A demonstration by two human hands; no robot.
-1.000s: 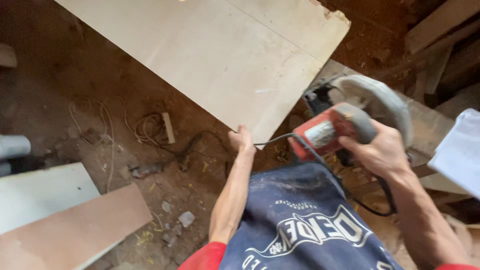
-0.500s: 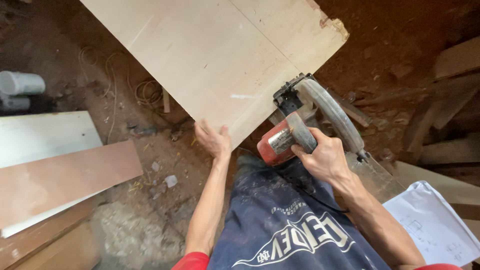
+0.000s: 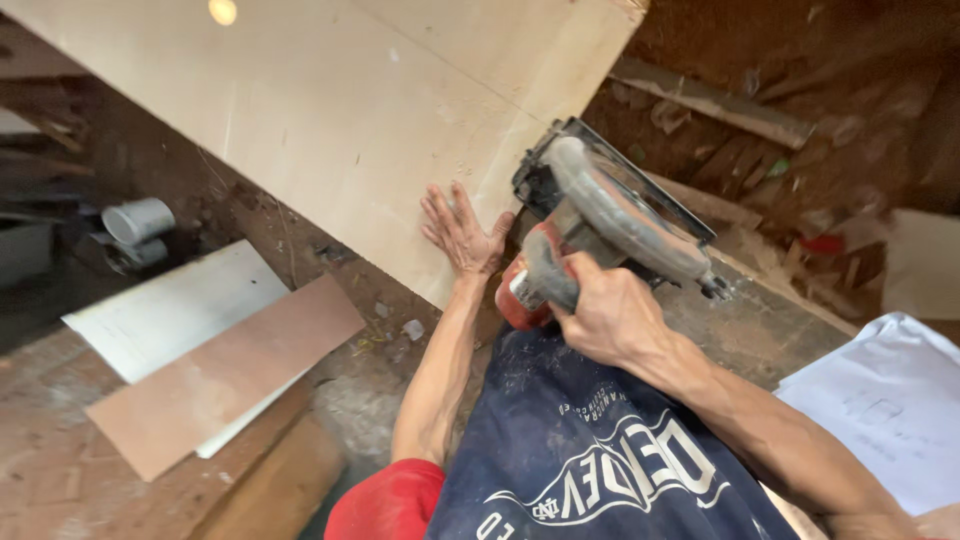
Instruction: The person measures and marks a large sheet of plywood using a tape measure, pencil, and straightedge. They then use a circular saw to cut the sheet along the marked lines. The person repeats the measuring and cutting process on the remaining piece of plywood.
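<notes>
A large pale plywood sheet (image 3: 330, 110) fills the upper left and centre. My left hand (image 3: 458, 230) lies flat on its near corner, fingers spread. My right hand (image 3: 610, 315) grips the handle of a red and grey circular saw (image 3: 600, 215). The saw sits at the sheet's right edge on its black base plate, guard curving over the top. My dark blue shirt and red sleeve fill the bottom of the view.
A brown board (image 3: 215, 385) and a white board (image 3: 175, 310) lie on the dirt floor at left, with grey pipe pieces (image 3: 135, 222) behind. White paper sheets (image 3: 890, 410) rest at right. Wood scraps (image 3: 720, 100) litter the upper right.
The view has moved closer over the sheet. My left hand went from gripping the sheet's corner to lying flat on its surface. The saw came up against the sheet's right edge.
</notes>
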